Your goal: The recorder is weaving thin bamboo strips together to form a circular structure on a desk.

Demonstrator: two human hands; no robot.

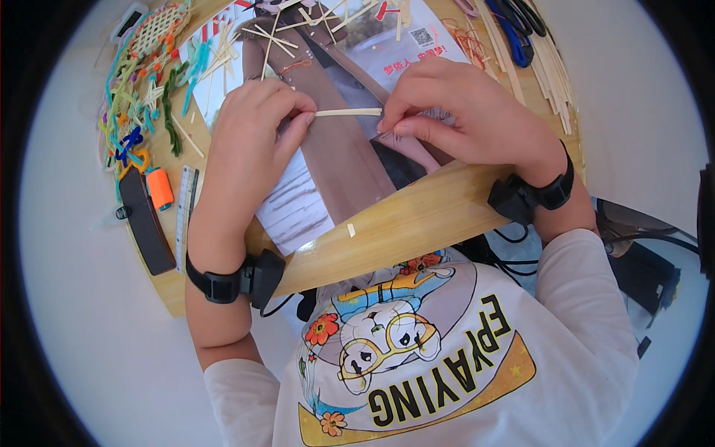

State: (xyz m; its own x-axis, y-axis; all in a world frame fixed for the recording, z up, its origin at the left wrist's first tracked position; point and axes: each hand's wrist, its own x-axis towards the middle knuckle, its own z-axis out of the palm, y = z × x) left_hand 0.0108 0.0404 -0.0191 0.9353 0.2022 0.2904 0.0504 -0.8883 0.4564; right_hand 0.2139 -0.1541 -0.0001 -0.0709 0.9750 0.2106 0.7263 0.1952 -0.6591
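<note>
A short, pale wooden strip [348, 112] lies level between my hands, above a large printed poster [350, 160]. My left hand [257, 134] pinches its left end between thumb and fingers. At the other end is my right hand [465, 108], its thumb and index finger drawn together just beside the strip's tip. Whatever those right fingertips hold is too small to make out. Beyond my left hand, thin strips are joined into star-like shapes [275, 41] on the poster.
On the left are colourful craft bits [134, 97], a green fuzzy stem [173, 112], an orange thread spool [159, 188], a dark case [147, 223] and a ruler [184, 216]. Blue-handled scissors [519, 45] and loose wooden strips [551, 93] lie right. The wooden table's edge [395, 242] is near me.
</note>
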